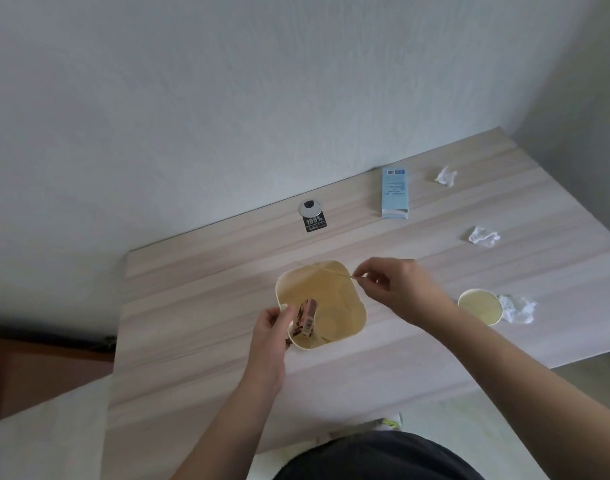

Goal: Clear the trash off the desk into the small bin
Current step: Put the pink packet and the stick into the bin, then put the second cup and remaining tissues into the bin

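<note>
A small cream bin [348, 327] stands on the light wooden desk [199, 358], near the middle. My left hand [272, 332] grips its near-left rim. A pink and brown wrapper [307, 318] stands inside, against that rim by my fingers. My right hand [400, 289] pinches a thin pale stick [334, 273] that lies over the bin's far-right corner. Trash on the desk: a paper cup [480, 310] on its side, crumpled tissues [518, 308] [483, 236] [446, 176], a light blue carton [395, 194] and a black tag [314, 223].
A round cable grommet [308, 206] sits by the back edge against the white wall. The desk's right edge runs diagonally past the cup. A lower pale surface [47, 434] lies at the left, floor beyond it.
</note>
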